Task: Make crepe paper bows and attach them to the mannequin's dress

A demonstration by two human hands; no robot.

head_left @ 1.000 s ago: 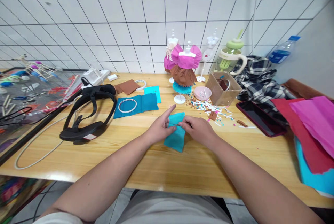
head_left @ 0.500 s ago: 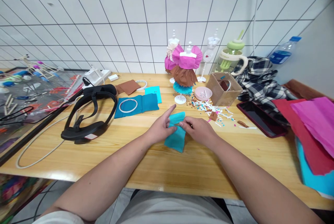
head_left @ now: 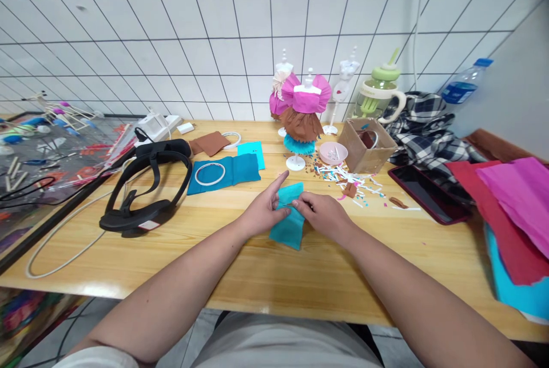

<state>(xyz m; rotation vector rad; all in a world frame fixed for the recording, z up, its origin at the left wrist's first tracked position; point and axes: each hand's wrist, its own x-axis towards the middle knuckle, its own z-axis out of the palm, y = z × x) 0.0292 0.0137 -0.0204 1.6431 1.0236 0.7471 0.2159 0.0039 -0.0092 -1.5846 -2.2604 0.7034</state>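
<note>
Blue paper (head_left: 288, 230) between hands over table (head_left: 240, 282), left hand (head_left: 262, 209) gripping its left edge, right hand's (head_left: 325, 214) exact hold unclear; likely light, limp, tearable, so pinch edges gently.

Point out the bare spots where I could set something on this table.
Bare wood shows between the black headset and left hand, nearer the person than the dark teal sheet. A mostly bare patch separates the right forearm and dark-screened device. Beyond the right hand it's crowded: paper scraps, pink bowl, cardboard box.
</note>
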